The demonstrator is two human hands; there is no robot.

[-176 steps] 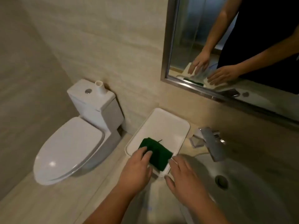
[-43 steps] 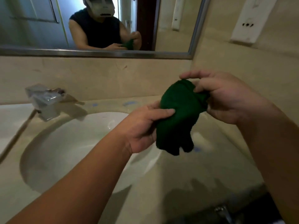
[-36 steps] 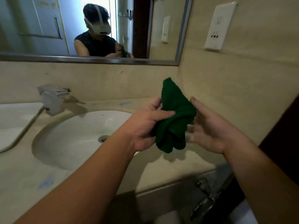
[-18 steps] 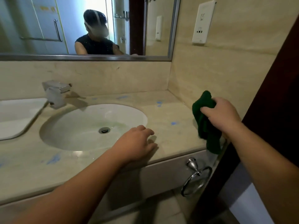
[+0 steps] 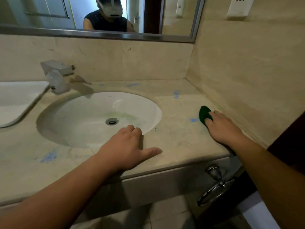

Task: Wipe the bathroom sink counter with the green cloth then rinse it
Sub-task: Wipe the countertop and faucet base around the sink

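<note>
The green cloth (image 5: 204, 114) lies on the beige stone counter (image 5: 175, 139) near its right wall, mostly hidden under my right hand (image 5: 222, 128), which presses down on it. Only the cloth's far end shows past my fingers. My left hand (image 5: 127, 149) rests flat on the counter's front edge, fingers apart, at the rim of the white round sink (image 5: 99, 118). It holds nothing. Blue smears (image 5: 176, 93) mark the counter behind the cloth, and another blue smear (image 5: 48, 157) lies at the front left.
A chrome faucet (image 5: 57, 76) stands behind the sink on the left. A white tray (image 5: 21, 100) sits at the far left. A mirror (image 5: 99, 17) spans the back wall, a side wall bounds the counter on the right, and a chrome towel ring (image 5: 214, 184) hangs below the front edge.
My right hand has brought the cloth down from mid-air at the counter's right end onto the counter top. My left hand stays on the front edge.
</note>
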